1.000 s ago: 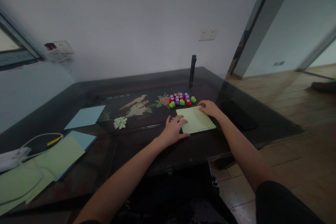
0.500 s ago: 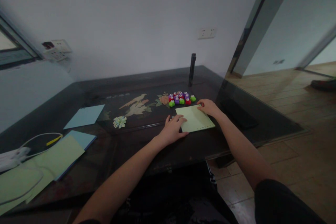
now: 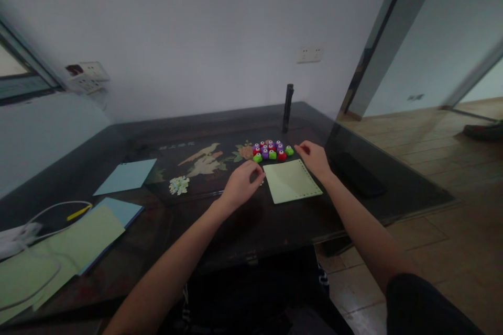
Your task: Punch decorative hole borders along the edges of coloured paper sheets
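A pale green sheet of paper (image 3: pixel 293 182) with a row of holes along its right edge lies flat on the dark table. My left hand (image 3: pixel 240 184) is just left of the sheet, its fingers curled in toward the thumb. A small whitish bit (image 3: pixel 262 182) shows by its fingertips; whether they grip it is unclear. Past the sheet's far right corner, my right hand (image 3: pixel 313 159) has its fingertips pinched together, close to a green toy piece with an eye (image 3: pixel 290 151). Anything between those fingertips is too small to make out. Several red, purple and green eye-topped pieces (image 3: pixel 269 150) cluster behind the sheet.
A pile of small pale pieces (image 3: pixel 179 185) lies left of centre. Blue sheet (image 3: pixel 126 177), green sheets (image 3: pixel 84 235) and a white cable (image 3: pixel 58 203) occupy the left side. Behind the toys stands a black upright object (image 3: pixel 287 109); a dark flat object (image 3: pixel 357 172) lies right.
Both hands have come off the green sheet. My left hand moved left and curled its fingers; my right hand shifted slightly away toward the green toy piece. The sheet stays in place.
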`<state>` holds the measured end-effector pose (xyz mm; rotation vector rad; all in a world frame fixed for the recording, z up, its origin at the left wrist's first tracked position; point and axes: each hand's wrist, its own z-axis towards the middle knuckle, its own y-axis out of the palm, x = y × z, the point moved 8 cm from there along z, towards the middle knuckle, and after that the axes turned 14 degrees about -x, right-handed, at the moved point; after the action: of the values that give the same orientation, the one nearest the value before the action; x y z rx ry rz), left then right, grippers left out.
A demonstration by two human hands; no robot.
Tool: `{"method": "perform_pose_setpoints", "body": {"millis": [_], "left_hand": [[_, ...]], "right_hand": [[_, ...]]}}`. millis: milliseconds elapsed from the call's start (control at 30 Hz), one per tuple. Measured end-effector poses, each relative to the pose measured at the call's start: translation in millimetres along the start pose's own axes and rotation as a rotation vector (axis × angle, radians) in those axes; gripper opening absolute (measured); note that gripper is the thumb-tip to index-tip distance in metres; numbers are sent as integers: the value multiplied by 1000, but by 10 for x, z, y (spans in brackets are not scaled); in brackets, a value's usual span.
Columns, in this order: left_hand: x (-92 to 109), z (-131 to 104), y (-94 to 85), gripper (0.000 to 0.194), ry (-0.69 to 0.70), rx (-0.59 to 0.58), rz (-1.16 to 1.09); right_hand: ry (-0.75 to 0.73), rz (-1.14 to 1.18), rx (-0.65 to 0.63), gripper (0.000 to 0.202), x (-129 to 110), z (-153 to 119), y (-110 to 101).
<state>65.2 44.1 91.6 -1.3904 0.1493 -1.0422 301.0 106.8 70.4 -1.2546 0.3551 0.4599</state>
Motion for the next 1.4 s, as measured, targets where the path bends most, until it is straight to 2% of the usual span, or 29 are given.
{"method": "perform_pose_setpoints", "body": {"millis": [67,133,233,300,400,467,600,767,1400], "left_hand": [[-132,-79,-43,21,-44,-55,36],[-265,-192,-18,23,-64,-127,90],[-383,-365,106,25,-21,-238,125],[-348,-447,221,23,69,-331,139],[-210,-501,334,21,187,-432,152],[-144,-496,358,23,203,-463,147],[-106,-483,386,24,201,-498,127],[-147,-487,399,23,196,-489,126],[-160,-508,396,25,186,-523,128]], "right_hand": [[-123,10,-2,34,-314,-54,9],[-304,4,-73,38,-697,-156,110],[-622,-36,-227,38,-1261,-467,384],[-848,-95,-336,34,-1550,-767,613],[-1146,-152,-410,28,-1775,-1200,858],[-1223,-193,-429,27,-1795,-1348,953],[-1239,-232,-426,27,-1765,-1389,991],[-1236,-246,-401,28,-1761,-1355,997],[-1226,-231,-432,26,-1739,-1327,1056]]}}
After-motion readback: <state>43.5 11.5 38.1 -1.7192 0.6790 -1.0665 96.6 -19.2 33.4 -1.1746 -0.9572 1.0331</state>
